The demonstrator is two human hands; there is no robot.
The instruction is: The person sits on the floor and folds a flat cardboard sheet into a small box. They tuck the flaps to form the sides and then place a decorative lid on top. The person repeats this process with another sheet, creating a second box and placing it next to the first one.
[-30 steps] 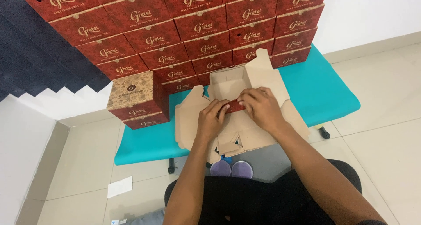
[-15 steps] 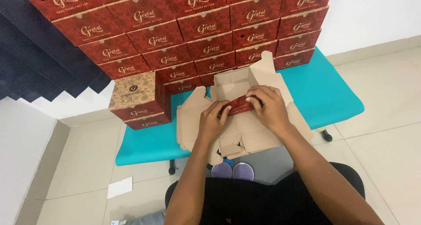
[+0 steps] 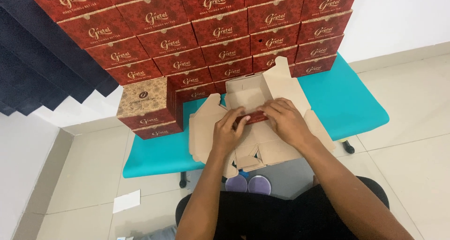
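Tiled floor [image 3: 412, 141], pale beige, with a white wall [image 3: 398, 20] behind and a dark pleated curtain [image 3: 28, 66] hanging at the upper left. Teal padded bench [image 3: 347, 99], long and low, standing on the floor with its back edge near the wall; a black foot shows under its right end. Stack of red boxes [image 3: 187, 29], patterned, closed, piled in rows along the back edge of the bench and rising out of view at the top. One closed box with a gold-patterned lid [image 3: 143, 97] sits on two red ones at the bench's left end, just beside the stack. Unfolded cardboard box [image 3: 262, 141], plain brown inside, lying flat-flapped at the middle of the bench and overhanging its front edge; its back half is partly raised into walls, a red outer strip showing at the fold between the hands. Left hand [image 3: 228, 133], palm down on the cardboard, fingers pressing and pinching the red fold. Right hand [image 3: 287, 120], palm down just beside it, fingertips gripping the same fold. Two lilac slippers [image 3: 248, 184] on the floor under the front edge. Small white scrap of paper [image 3: 126, 200] on the floor at lower left.
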